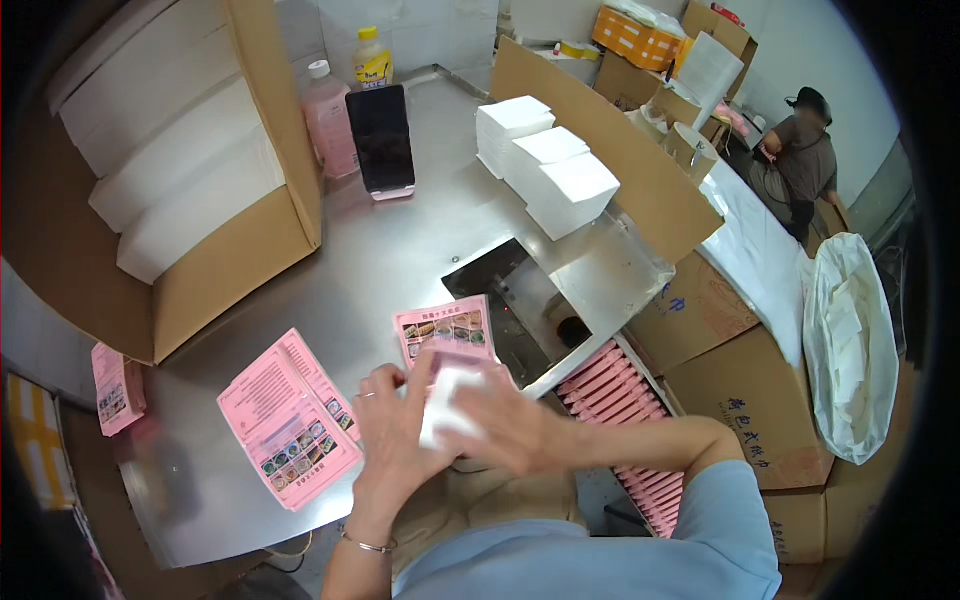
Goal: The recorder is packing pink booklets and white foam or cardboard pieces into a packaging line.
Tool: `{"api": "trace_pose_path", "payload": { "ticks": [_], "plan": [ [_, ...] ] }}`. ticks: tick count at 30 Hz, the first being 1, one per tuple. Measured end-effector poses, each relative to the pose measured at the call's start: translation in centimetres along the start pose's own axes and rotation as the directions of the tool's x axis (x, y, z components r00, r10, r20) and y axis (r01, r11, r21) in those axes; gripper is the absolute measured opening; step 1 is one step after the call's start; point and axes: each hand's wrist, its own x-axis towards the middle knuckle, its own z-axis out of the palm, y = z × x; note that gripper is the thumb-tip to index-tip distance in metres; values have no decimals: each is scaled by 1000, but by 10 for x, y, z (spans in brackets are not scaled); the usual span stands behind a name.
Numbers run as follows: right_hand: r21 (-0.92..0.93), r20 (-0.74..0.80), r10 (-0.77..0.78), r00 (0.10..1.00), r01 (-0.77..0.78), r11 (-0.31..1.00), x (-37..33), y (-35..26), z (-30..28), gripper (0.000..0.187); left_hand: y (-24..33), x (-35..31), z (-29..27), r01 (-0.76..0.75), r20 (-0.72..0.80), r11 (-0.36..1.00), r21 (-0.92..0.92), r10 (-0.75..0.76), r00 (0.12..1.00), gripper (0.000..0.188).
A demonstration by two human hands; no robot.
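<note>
Head view is showing you working at a steel table (400,250), both hands meeting just in front of your chest. Your left hand (392,430) is curling narrowly around the near edge of a small white packet (450,405), and your right hand (505,425) is lying over its other side, fingers closed on it. The packet is sitting partly against a pink leaflet (445,330) that is standing up just behind it. A stack of pink leaflets (290,420) is lying flat just left of your left hand. To your right, a box of pink packs (625,400) is filling up in a tight row, so I am judging that many are done. 3 stacks of white packets (545,165) are waiting farther back, with more in the open carton (190,210), so plenty is remaining.
</note>
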Motion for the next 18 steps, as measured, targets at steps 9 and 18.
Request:
{"api": "trace_pose_path", "payload": {
  "ticks": [9,18],
  "plan": [
    [-160,171,512,842,-489,858,5,110,17,36,10,-5,-4,68,65,969,-237,-54,996,64],
    [-563,-483,338,808,-582,586,47,157,-71,41,-37,-57,-70,394,-392,914,96,-330,859,29]
  ]
}}
